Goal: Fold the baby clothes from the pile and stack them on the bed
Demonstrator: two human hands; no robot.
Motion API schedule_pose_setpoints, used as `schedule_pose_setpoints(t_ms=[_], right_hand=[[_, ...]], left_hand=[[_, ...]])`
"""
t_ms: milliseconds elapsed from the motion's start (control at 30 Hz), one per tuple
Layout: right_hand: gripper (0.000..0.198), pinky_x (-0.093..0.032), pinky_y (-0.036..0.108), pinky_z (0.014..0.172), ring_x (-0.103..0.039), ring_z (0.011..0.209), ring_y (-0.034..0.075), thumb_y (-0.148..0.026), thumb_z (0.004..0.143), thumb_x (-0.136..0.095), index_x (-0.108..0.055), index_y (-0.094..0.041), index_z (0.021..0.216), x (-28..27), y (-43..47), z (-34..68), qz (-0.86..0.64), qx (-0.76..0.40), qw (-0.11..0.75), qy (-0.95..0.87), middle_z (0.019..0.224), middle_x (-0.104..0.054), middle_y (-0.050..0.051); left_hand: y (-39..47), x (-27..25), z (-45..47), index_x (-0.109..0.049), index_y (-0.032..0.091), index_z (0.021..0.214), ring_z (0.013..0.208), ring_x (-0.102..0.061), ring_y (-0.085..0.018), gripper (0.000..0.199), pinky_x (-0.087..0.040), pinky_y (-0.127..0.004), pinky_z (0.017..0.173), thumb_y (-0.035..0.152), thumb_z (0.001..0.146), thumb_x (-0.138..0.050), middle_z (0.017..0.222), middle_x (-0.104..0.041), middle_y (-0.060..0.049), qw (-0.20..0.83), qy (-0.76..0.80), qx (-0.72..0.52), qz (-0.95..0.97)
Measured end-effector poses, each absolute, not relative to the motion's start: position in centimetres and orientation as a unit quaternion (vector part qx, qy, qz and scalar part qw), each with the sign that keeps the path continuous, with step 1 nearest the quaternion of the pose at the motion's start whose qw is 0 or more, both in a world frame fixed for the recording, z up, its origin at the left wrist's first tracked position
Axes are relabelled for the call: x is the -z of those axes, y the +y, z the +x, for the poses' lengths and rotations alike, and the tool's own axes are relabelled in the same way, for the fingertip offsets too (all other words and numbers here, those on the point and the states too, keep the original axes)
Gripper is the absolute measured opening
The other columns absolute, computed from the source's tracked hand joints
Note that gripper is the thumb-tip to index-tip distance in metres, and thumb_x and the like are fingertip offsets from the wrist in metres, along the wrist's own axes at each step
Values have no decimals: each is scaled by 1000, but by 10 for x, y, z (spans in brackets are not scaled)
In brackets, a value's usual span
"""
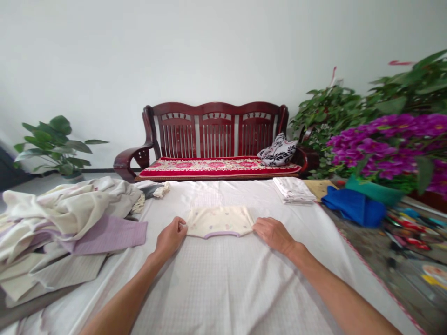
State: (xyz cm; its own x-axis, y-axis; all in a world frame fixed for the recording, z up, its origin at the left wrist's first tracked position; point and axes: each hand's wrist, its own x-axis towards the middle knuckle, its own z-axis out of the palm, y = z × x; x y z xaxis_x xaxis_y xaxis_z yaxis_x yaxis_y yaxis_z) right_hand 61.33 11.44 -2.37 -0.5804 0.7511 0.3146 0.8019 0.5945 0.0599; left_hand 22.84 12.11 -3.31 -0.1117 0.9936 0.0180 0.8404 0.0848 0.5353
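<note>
A cream child's garment [220, 219] with small pastel spots and a curved lilac edge lies folded flat on the white tablecloth [216, 279]. At its near left corner, the fingers of my left hand [172, 236] pinch the fabric. My right hand [274, 232] has its fingers closed on the near right corner. The lilac edge faces me, between the two hands. To the left is a loose heap of clothes [70, 218] in cream, grey and lilac. A folded stack of white clothes [293, 190] sits at the far right of the cloth.
Beyond the table stands a dark red wooden bench [214, 130] with a patterned pillow [279, 151]. Right of the cloth are a blue cloth [352, 206], scattered tools [412, 230] and purple flowers [387, 144] in a green pot. A leafy plant [61, 144] stands at the left.
</note>
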Motion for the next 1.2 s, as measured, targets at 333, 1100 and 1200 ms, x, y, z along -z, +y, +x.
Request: schedule_pose_setpoints(t_ms=[333,1100,1200], right_hand=[[24,-38,30,77,-59,81,18,-14,90,-50,-70,-22,81,15,108,609,-483,63,120,-865,85,-68,5],[59,-15,51,120,-21,150,26,-40,100,-33,-33,-14,153,54,159,539,-612,-18,140,-778,161,-28,12],[55,-21,48,118,-26,148,28,-34,99,-35,-38,-13,149,55,164,557,-650,-25,149,-745,157,-36,14]], left_hand=[[118,31,225,-59,24,93,76,-62,-16,8,-38,-25,65,28,86,-56,83,-68,2,145,702,-232,657],[151,58,271,-34,17,153,147,-27,-32,60,-25,-51,117,43,99,-38,160,-31,-15,-40,621,-133,772],[153,58,258,-34,15,152,147,-28,-33,57,-24,-51,117,41,101,-33,157,-36,-16,-7,674,-118,729]])
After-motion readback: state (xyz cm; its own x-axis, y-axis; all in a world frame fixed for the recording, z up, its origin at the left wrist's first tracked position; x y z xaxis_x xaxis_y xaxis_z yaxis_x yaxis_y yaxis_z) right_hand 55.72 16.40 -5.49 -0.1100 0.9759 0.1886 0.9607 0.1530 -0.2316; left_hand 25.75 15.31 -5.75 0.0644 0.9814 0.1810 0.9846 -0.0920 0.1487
